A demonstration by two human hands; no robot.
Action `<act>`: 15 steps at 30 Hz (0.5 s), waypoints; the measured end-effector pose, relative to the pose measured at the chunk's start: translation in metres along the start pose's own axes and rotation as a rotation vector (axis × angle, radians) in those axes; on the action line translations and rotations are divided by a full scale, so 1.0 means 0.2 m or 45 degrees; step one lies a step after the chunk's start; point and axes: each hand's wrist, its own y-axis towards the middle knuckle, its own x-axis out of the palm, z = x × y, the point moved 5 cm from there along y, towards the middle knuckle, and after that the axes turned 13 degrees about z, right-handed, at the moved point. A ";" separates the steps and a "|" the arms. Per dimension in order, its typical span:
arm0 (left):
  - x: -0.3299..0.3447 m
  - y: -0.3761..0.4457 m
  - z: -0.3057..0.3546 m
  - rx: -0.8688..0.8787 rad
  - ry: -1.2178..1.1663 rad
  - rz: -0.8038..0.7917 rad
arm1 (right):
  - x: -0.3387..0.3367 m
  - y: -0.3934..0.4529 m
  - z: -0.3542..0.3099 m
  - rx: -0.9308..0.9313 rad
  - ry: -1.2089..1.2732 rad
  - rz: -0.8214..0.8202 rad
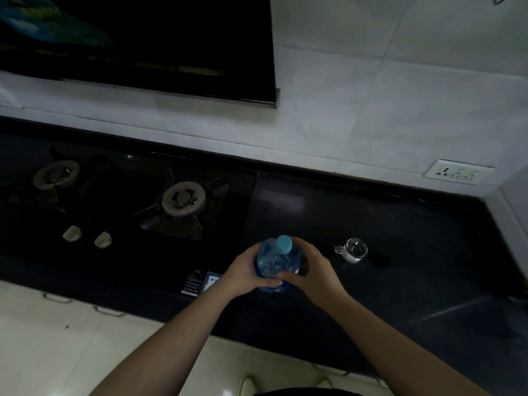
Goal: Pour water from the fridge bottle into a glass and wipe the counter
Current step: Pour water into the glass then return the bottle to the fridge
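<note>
One water bottle (274,262) stood upright on the dark counter (400,281), near the front edge, just right of the hob. Clear plastic, blue label low on the body, one teal cap (284,244) on top, screwed on. Both hands were wrapped round it: left hand (245,274) gripped the left side of the body, fingers curled across the front; right hand (313,268) gripped the right side, fingers curled in toward the left hand's, the two sets of fingertips touching or nearly so over the label. Two bare forearms came up from the bottom of the view.

One small clear glass (354,250) with one handle on its left sat upright on the counter to the right of the bottle, near but apart from the right hand. Could not tell if anything was in it.

Gas hob (114,201) set into the counter on the left: two burners (184,198), two knobs (71,233) in front of them. One sticker or label patch (200,282) at the hob's front right corner, just left of the left hand. One black range hood (143,47) above. White tiled wall (371,95) behind, one socket plate (457,172) at far right. Pale floor (57,338) below the counter edge, two cabinet handles visible there.
</note>
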 end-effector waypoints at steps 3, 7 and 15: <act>-0.01 0.00 -0.02 -0.013 0.003 -0.037 | 0.05 -0.01 0.01 0.022 0.014 0.029; -0.04 0.02 -0.01 -0.011 0.019 -0.083 | 0.07 -0.01 0.00 0.054 0.016 0.060; -0.03 0.01 -0.06 -0.017 -0.021 -0.097 | 0.10 -0.04 0.01 0.087 0.011 0.068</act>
